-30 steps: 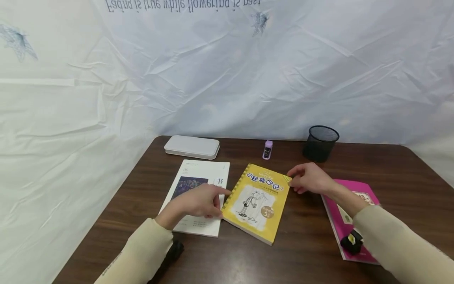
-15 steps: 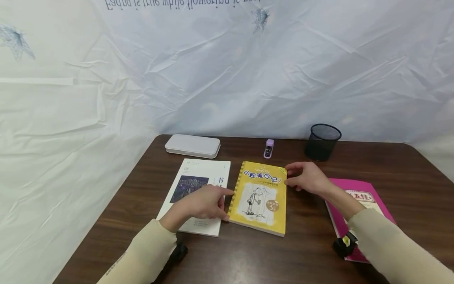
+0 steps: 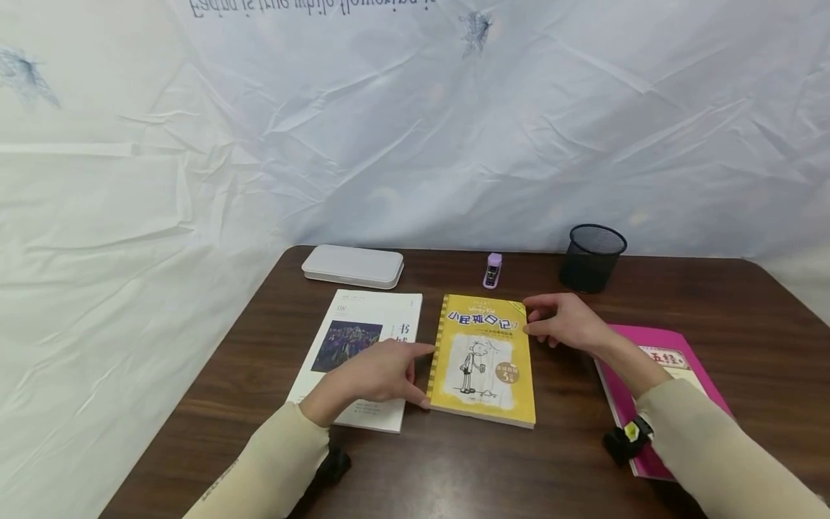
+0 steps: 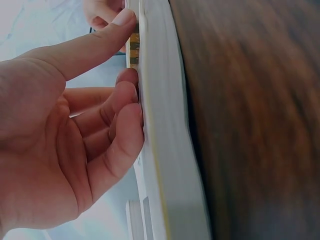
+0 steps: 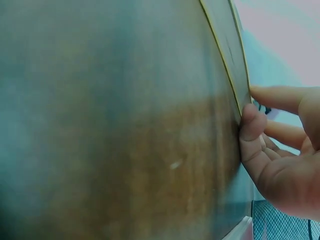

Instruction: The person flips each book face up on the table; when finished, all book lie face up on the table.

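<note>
One yellow book (image 3: pixel 483 360), long axis near-to-far, top pointing away

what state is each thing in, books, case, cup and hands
yellow book: closed, lying illustrated side up
white magazine: closed, partly hidden by the left hand
pink book: closed, partly hidden by the right arm
white case: lid shut
black mesh cup: upright, top open
left hand: touching the yellow book's spine edge
right hand: at the yellow book's far right corner

The books (image 3: pixel 485 396), stapler (image 3: pixel 493 271) and mesh cup (image 3: pixel 591 261) suggest a study desk (image 3: pixel 467 468).
</note>
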The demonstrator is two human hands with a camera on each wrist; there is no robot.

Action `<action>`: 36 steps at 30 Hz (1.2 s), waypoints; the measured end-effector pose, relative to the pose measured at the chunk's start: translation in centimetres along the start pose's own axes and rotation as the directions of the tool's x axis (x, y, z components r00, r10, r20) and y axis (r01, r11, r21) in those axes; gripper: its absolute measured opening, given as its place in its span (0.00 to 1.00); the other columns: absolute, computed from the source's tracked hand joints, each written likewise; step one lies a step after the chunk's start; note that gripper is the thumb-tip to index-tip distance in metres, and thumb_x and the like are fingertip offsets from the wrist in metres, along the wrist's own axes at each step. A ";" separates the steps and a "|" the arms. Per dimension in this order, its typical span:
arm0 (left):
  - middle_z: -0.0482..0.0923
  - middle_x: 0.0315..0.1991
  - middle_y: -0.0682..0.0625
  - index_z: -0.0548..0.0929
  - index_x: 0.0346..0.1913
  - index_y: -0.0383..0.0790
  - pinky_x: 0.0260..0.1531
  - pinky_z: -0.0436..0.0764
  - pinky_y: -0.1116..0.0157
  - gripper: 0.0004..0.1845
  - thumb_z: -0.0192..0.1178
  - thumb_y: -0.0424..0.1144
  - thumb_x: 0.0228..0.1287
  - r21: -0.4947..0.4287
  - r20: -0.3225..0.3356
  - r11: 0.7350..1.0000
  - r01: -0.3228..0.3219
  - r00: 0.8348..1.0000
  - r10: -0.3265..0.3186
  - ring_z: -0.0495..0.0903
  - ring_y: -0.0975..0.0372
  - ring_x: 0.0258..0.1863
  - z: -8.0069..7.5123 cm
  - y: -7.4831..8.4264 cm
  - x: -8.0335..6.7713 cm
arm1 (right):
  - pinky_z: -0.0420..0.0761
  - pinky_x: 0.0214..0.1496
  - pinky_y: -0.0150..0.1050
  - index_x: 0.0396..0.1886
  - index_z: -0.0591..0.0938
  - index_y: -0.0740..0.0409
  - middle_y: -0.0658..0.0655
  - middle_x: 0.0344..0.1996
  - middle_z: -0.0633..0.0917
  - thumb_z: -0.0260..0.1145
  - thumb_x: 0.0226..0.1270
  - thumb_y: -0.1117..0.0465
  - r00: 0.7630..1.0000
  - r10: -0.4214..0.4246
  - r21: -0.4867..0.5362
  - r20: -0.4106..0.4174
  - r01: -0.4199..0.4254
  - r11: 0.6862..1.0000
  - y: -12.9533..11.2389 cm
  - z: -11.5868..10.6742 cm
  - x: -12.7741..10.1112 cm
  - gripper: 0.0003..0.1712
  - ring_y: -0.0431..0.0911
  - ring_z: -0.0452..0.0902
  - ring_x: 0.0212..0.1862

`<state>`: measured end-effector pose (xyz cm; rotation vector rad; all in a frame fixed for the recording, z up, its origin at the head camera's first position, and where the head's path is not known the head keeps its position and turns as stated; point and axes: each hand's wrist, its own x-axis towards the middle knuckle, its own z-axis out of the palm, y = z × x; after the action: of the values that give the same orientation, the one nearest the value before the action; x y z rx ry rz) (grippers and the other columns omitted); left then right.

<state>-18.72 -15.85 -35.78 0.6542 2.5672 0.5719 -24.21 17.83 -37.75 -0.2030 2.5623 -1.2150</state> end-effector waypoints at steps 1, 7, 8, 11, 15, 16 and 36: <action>0.80 0.23 0.54 0.72 0.78 0.44 0.25 0.73 0.67 0.48 0.82 0.47 0.55 0.005 -0.001 1.000 -0.001 1.000 0.001 0.76 0.63 0.23 0.0 0.0 0.0 | 0.84 0.33 0.38 0.77 0.69 0.70 0.62 0.46 0.83 0.73 0.71 0.60 1.000 -0.007 0.001 0.015 0.007 1.000 0.1 -0.1 0.1 0.40 0.48 0.79 0.35; 0.79 0.21 0.55 0.71 0.79 0.43 0.24 0.72 0.67 0.50 0.82 0.52 0.55 0.041 -0.010 0.999 -0.025 1.000 0.025 0.74 0.64 0.22 0.1 0.1 0.0 | 0.80 0.30 0.38 0.79 0.66 0.68 0.58 0.37 0.82 0.73 0.71 0.60 0.996 -0.041 0.005 0.084 0.041 0.999 0.6 -0.7 0.5 0.43 0.48 0.76 0.29; 0.79 0.21 0.55 0.70 0.79 0.43 0.24 0.72 0.67 0.51 0.82 0.53 0.54 0.045 -0.009 0.999 -0.023 1.000 0.024 0.74 0.64 0.21 0.1 0.1 0.0 | 0.80 0.30 0.38 0.80 0.65 0.68 0.57 0.36 0.82 0.73 0.71 0.60 0.995 -0.043 0.005 0.087 0.042 0.999 0.6 -0.7 0.5 0.43 0.48 0.76 0.29; 0.78 0.21 0.54 0.70 0.80 0.44 0.24 0.71 0.67 0.52 0.82 0.54 0.54 0.050 -0.009 0.999 -0.014 1.000 0.014 0.73 0.64 0.21 0.2 0.1 0.1 | 0.81 0.29 0.38 0.80 0.65 0.68 0.57 0.35 0.82 0.73 0.71 0.59 0.995 -0.043 0.003 0.086 0.043 0.999 0.7 -0.7 0.5 0.44 0.47 0.76 0.27; 0.77 0.21 0.54 0.69 0.80 0.46 0.23 0.70 0.67 0.52 0.81 0.56 0.54 0.057 -0.010 0.998 -0.005 1.000 0.005 0.72 0.64 0.21 0.2 0.1 0.3 | 0.81 0.29 0.38 0.80 0.64 0.68 0.58 0.35 0.83 0.72 0.72 0.60 0.997 -0.037 0.005 0.074 0.036 0.999 0.7 -0.7 0.6 0.44 0.48 0.76 0.28; 0.77 0.21 0.54 0.69 0.80 0.47 0.23 0.70 0.67 0.52 0.81 0.56 0.55 0.058 -0.011 0.998 -0.004 1.000 0.005 0.72 0.64 0.21 0.3 0.0 0.4 | 0.81 0.29 0.38 0.81 0.63 0.69 0.58 0.35 0.84 0.72 0.72 0.60 0.997 -0.039 0.003 0.072 0.039 0.999 0.8 -0.6 0.6 0.44 0.48 0.76 0.28; 0.73 0.19 0.54 0.69 0.80 0.45 0.23 0.67 0.67 0.53 0.80 0.58 0.54 0.037 -0.030 0.999 -0.017 0.999 0.018 0.68 0.64 0.20 0.6 -0.4 0.6 | 0.83 0.31 0.38 0.83 0.62 0.64 0.59 0.38 0.86 0.72 0.72 0.60 0.996 0.002 0.045 0.094 -0.006 0.999 1.0 -0.7 1.0 0.45 0.49 0.79 0.31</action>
<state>-19.07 -15.64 -36.62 0.6864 2.6081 0.5448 -25.42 18.77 -38.34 -0.2389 2.4514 -1.2300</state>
